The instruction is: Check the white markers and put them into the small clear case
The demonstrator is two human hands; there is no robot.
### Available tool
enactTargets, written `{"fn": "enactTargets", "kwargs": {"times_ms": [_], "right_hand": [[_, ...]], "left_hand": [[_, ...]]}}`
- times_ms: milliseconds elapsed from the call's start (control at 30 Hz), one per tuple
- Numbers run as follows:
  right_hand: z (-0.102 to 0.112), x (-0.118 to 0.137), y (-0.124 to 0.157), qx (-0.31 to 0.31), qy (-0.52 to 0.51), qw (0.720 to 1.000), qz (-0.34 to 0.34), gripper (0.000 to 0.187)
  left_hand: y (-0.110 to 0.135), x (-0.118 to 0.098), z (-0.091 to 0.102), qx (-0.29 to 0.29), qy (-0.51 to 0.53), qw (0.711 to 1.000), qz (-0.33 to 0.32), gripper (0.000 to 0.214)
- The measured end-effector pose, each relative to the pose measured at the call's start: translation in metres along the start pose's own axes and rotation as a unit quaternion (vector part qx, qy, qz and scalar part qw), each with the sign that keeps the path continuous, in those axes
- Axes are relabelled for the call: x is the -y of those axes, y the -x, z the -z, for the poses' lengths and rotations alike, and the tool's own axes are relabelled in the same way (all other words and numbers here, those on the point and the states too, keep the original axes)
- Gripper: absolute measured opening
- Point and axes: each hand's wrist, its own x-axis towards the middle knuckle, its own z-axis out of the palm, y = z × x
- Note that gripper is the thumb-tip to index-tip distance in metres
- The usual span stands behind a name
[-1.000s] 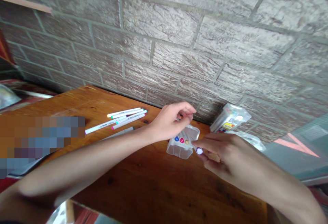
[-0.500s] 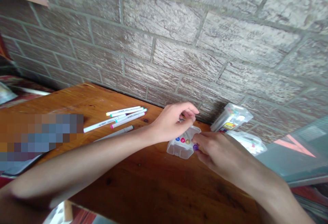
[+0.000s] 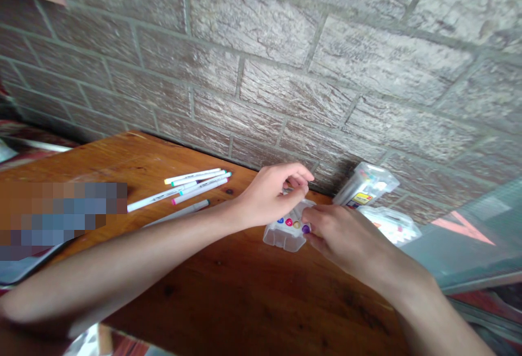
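Note:
A clear plastic marker case (image 3: pixel 285 241) stands on the wooden table, with blue, red and gold marker ends in a row inside. My right hand (image 3: pixel 338 231) pinches a purple-ended marker (image 3: pixel 305 229) at the right end of that row. Most of this marker is hidden by the fingers and the case. My left hand (image 3: pixel 277 190) is above the far left side of the case. Its fingers are loosely curved, with a gap to the thumb and nothing visible between them. Whether it touches the case is unclear.
Several loose white markers (image 3: pixel 199 187) with coloured ends lie on the table (image 3: pixel 228 291) to the left. Two more clear cases, one upright (image 3: pixel 367 182) and one lower (image 3: pixel 391 224), are at the right by the brick wall (image 3: pixel 277 95). A blurred-out object (image 3: pixel 77 212) is at far left.
My right hand has brought the purple-ended marker slightly left and up, in line with the other ends in the case. My left hand keeps its pose. The view has shifted a little.

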Motion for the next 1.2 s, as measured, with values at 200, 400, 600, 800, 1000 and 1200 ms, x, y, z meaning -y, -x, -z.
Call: {"fn": "enactTargets", "kwargs": {"times_ms": [200,400,600,800,1000,1200], "right_hand": [[0.001,0.001,-0.003,0.008,0.008,1.0,-0.019,0.017],[0.003,0.001,-0.001,0.007,-0.001,1.0,-0.014,0.02],[0.006,-0.008,0.011,-0.024,-0.071,0.997,0.014,0.016],[0.016,-0.016,0.026,-0.074,-0.13,0.988,0.05,0.015],[0.02,-0.021,0.029,-0.17,-0.12,0.977,0.05,0.013],[0.017,-0.03,0.023,-0.222,-0.123,0.966,0.057,0.022]], "left_hand": [[0.0,-0.001,-0.001,0.002,0.008,1.0,0.004,0.017],[0.0,0.0,-0.001,0.003,0.007,1.0,0.003,0.016],[-0.001,0.001,0.0,0.005,-0.002,1.0,0.006,0.016],[-0.003,0.004,0.002,0.0,-0.01,1.0,0.006,0.014],[-0.017,0.003,0.028,0.014,-0.045,0.999,0.023,0.014],[-0.025,-0.006,0.074,0.07,-0.118,0.988,0.074,0.019]]}}
